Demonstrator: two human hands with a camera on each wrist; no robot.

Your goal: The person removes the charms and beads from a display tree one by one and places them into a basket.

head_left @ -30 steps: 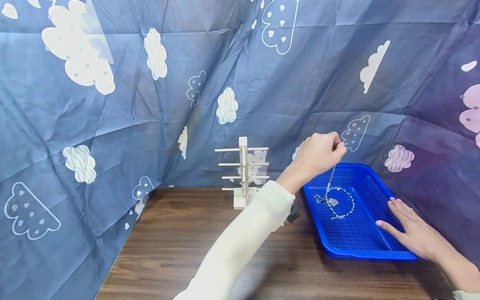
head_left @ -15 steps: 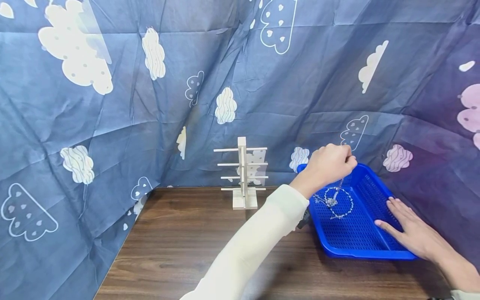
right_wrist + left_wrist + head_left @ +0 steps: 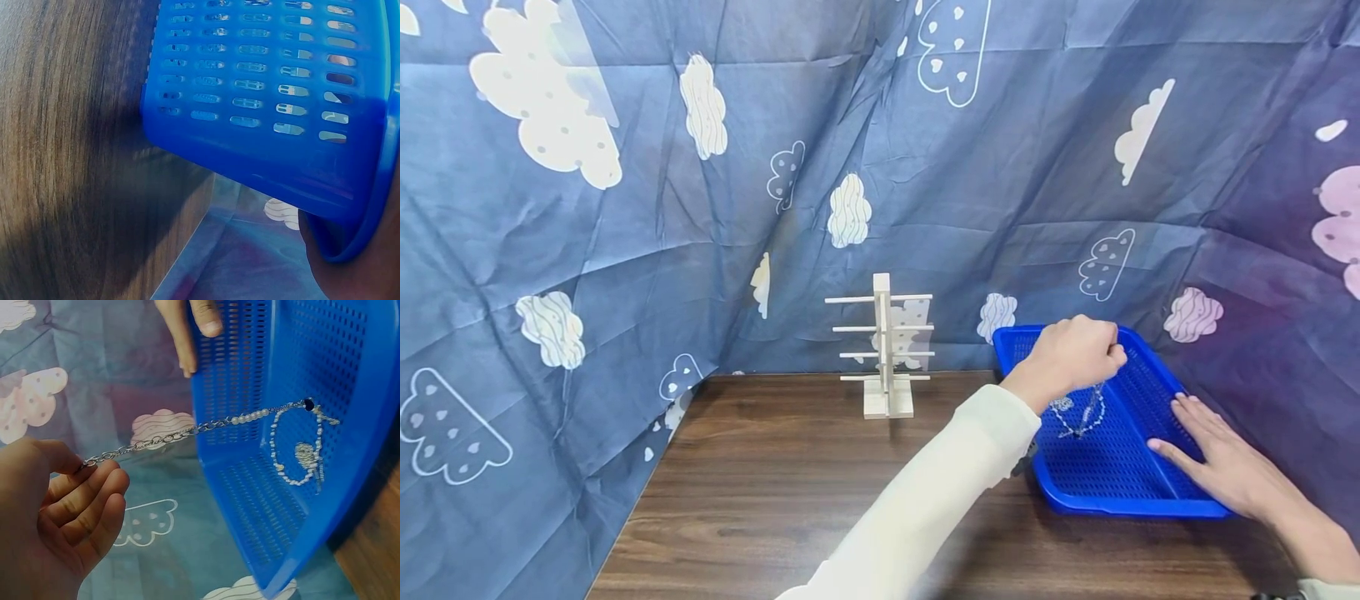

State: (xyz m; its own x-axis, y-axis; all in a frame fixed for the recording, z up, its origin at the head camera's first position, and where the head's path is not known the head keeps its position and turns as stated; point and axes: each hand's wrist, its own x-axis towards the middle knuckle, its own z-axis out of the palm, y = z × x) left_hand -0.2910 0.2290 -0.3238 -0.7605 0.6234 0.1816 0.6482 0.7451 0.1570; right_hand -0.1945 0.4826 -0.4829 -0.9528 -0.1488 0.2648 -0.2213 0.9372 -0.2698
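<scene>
My left hand (image 3: 1075, 354) pinches one end of a silver chain necklace (image 3: 165, 439) between thumb and forefinger, its other fingers loosely curled. The chain hangs over the blue plastic basket (image 3: 1138, 507), with a row of pearl-like beads and a dark piece at its lower end. Inside the basket lies a ring-shaped string of pale beads (image 3: 319, 439). Beside it is a round silvery clump (image 3: 304, 455), too small to make out. Whether the chain's end touches them I cannot tell. My right hand (image 3: 1232, 462) rests on the basket's right rim, fingers straight and thumb spread inward.
A pale wooden rack (image 3: 882, 346) with several horizontal pegs stands at the back of the brown wooden table (image 3: 760, 475), left of the basket. Behind the table hangs a dark blue cloth (image 3: 737, 208) with cloud prints.
My left hand has moved right and down, lowering the chain over the basket. My right hand keeps its place on the rim.
</scene>
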